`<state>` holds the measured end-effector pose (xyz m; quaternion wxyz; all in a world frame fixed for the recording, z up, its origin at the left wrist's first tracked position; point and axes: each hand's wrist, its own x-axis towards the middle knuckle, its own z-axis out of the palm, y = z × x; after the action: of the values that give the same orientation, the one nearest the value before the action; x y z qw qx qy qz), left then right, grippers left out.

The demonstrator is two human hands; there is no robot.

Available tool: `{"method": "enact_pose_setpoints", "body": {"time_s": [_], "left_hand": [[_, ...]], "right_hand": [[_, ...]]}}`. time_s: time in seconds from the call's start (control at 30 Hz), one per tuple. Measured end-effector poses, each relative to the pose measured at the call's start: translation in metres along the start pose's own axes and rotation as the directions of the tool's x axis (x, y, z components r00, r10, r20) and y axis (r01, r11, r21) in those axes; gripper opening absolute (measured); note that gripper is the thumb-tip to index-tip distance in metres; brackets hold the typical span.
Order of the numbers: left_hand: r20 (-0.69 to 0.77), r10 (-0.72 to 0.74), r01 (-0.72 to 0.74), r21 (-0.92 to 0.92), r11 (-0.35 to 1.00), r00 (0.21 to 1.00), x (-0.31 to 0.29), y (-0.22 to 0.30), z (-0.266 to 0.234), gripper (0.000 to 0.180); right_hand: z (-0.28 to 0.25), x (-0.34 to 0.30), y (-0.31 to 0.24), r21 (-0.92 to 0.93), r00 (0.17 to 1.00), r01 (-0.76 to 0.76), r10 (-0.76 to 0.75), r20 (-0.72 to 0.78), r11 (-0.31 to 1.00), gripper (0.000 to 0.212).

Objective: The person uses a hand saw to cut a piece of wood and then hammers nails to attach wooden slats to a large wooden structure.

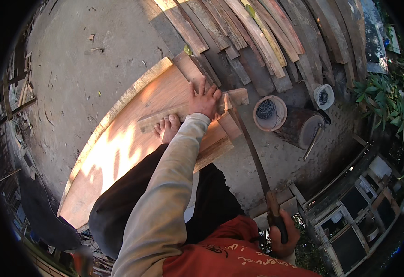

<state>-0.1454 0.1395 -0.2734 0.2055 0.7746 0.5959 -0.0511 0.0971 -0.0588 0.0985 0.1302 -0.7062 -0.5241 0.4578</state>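
A narrow wooden board [240,96] lies across a large wooden panel [151,99] in front of me. My left hand [204,100] rests on this board with its fingers spread. My bare foot [168,128] also presses on the board, left of that hand. In my right hand [285,234], at the lower right, is the handle of a handsaw [253,152]. Its long blade reaches up to the board, just right of my left hand. The far end of the blade meets the board's edge; how deep the teeth sit cannot be made out.
Several long planks [262,34] lie side by side at the far right. A round tub of nails [270,113], a white bucket [324,97] and a log stump [303,127] with a hammer [313,141] stand right of the saw. A wooden frame [359,217] lies lower right.
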Motion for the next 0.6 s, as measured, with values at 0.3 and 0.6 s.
{"method": "enact_pose_setpoints", "body": {"time_s": [0.3, 0.6], "left_hand": [[0.142, -0.024, 0.03, -0.038, 0.999, 0.99, -0.043, 0.077, 0.033, 0.061], [0.165, 0.014, -0.011, -0.022, 1.0, 0.986, -0.03, 0.076, 0.021, 0.06]], "right_hand": [[0.087, 0.197, 0.056, 0.024, 0.968, 0.204, -0.198, -0.153, 0.979, 0.037], [0.029, 0.016, 0.1, 0.061, 0.986, 0.139, -0.133, -0.102, 0.988, 0.042]]}}
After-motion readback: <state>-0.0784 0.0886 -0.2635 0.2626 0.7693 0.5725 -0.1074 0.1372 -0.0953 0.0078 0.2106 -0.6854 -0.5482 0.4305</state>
